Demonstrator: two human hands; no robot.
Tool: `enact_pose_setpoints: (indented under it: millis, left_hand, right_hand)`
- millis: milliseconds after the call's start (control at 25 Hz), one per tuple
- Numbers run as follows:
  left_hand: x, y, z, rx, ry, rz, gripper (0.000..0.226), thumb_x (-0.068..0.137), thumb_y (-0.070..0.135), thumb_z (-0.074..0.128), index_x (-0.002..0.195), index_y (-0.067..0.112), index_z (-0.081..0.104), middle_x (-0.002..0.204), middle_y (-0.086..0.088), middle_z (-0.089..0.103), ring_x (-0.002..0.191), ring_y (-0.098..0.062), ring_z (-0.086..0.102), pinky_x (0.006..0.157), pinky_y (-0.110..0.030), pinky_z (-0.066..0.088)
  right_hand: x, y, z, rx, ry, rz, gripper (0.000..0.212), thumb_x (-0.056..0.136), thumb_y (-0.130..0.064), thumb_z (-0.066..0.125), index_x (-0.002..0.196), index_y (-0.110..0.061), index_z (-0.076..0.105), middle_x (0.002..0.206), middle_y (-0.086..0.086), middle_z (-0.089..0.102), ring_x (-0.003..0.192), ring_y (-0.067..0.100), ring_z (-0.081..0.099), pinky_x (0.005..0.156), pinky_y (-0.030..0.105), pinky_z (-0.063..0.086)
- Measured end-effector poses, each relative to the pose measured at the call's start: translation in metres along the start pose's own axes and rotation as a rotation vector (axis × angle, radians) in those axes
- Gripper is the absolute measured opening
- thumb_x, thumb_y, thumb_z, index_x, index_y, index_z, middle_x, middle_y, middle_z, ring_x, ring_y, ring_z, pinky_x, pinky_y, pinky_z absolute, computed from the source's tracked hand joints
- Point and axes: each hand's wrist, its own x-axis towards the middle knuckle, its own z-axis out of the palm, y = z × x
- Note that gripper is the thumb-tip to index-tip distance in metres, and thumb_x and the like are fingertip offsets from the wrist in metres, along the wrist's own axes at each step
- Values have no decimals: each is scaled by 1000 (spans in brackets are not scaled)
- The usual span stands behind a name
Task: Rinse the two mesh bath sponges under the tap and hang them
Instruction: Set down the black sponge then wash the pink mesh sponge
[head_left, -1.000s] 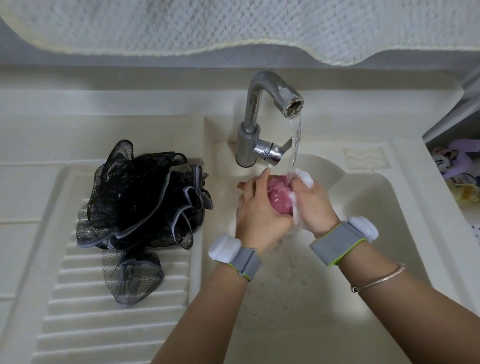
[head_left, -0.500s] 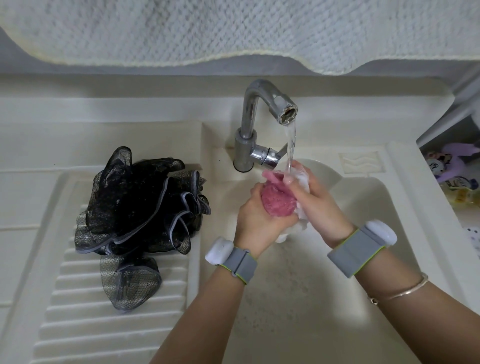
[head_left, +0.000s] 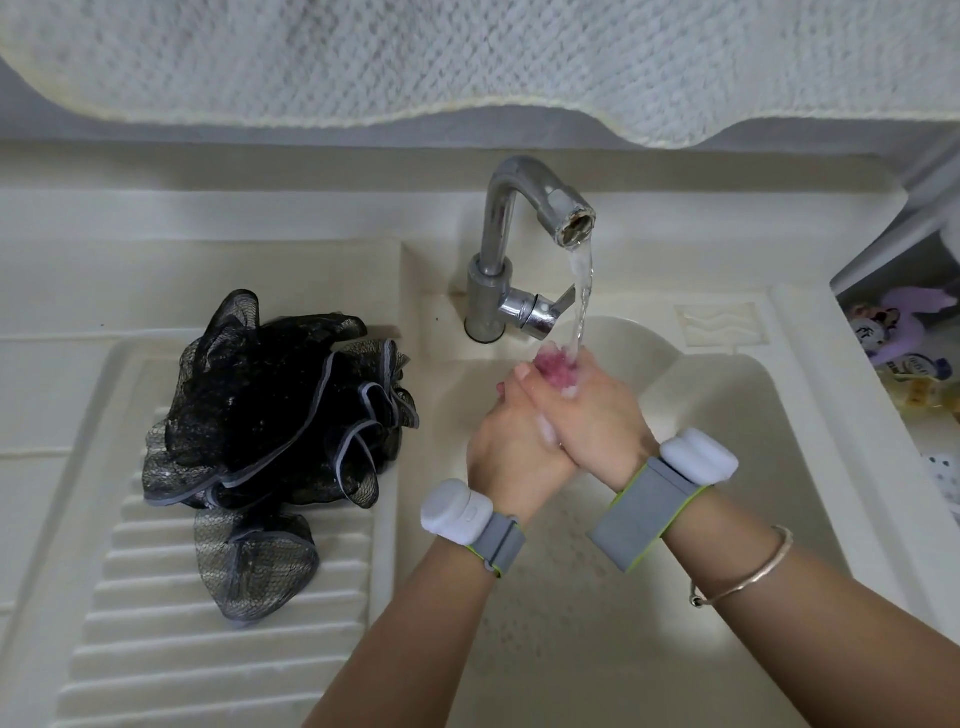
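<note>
Water from the tap (head_left: 524, 218) is falling straight onto the pink sponge (head_left: 556, 368), so as I judge it the job is about at its first stage: one sponge is being rinsed, the other has had no turn that I can see, and nothing is hung up. The pink sponge sits right below the tap's spout, squeezed small between both palms, with only a tuft showing at the top. The left hand (head_left: 511, 447) and the right hand (head_left: 597, 415) are clasped together around it, fingers (head_left: 519, 376) wrapped and clenched on the mesh, with a little white foam between them. Crushed like this it has no clear long axis; the exposed tuft faces up toward the spout. The black sponge (head_left: 270, 421) lies well to the left of the tap on the ridged draining board (head_left: 156, 649), loose and spread out, its longer spread running away from the tap toward the near edge, one flap trailing that way. No hook or rail for hanging is in sight.
</note>
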Motion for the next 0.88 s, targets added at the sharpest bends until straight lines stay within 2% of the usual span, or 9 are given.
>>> enact_pose_setpoints:
  millis: [120,240,320,400,480,560,680,760,880]
  left_hand:
    - [0,2,1,20,69,-8,40,82,29,60,114,13,41,107,-8,58,97,-36,61,64,-31,37]
    - [1,3,1,-12,70,-9,45,75,32,67,108,19,40,107,-5,60,96,-34,62,66,-32,44]
    - [1,0,2,-130,39,-16,60,66,38,74,115,28,41,111,4,59,99,-27,62,75,-32,49]
    - [2,-4,2,-236,-21,12,85,55,45,73,131,39,35,117,12,48,108,-15,58,87,-27,48]
    - [5,-10,4,-323,-108,37,111,46,51,71,145,38,24,127,14,36,119,-6,47,95,-18,39]
    - [6,-12,4,-449,-236,16,123,44,50,78,149,36,16,137,13,36,126,0,42,94,-11,35]
    - [6,-13,5,-542,-243,11,102,43,43,81,134,39,36,119,18,60,109,1,58,85,-12,47]
    - [6,-11,3,-514,-162,-46,75,53,31,83,118,35,48,97,18,64,90,-4,64,72,-9,49]
    - [9,-9,-3,-467,-92,-123,53,69,20,80,111,29,48,86,18,60,76,0,60,55,-5,44]
  right_hand:
    - [11,4,5,88,22,47,35,93,-51,41,93,-19,57,92,5,67,98,30,61,88,37,45]
    - [17,6,2,95,20,17,46,94,-51,35,82,-15,62,87,14,68,93,35,62,88,42,47]
    - [20,11,-3,189,30,48,46,96,-44,39,86,-8,65,95,20,68,97,36,62,92,44,46]
    - [23,15,-13,296,19,143,36,97,-36,44,77,-14,64,97,16,68,100,32,62,96,41,45]
    - [24,24,-21,382,-2,228,39,95,-42,46,68,-20,63,102,14,69,102,30,62,100,42,44]
    - [20,31,-25,466,-31,305,33,94,-46,48,77,-21,63,100,11,69,95,27,64,93,40,49]
    - [11,35,-20,644,-229,307,28,94,-47,47,86,-24,61,78,-1,68,64,10,65,62,25,52]
    - [9,31,-18,568,-185,228,26,92,-47,52,88,-25,64,83,0,69,66,3,63,65,13,50]
    - [-3,19,-25,483,-8,-60,36,92,-34,58,126,-24,50,88,-13,59,74,-12,57,68,-1,40]
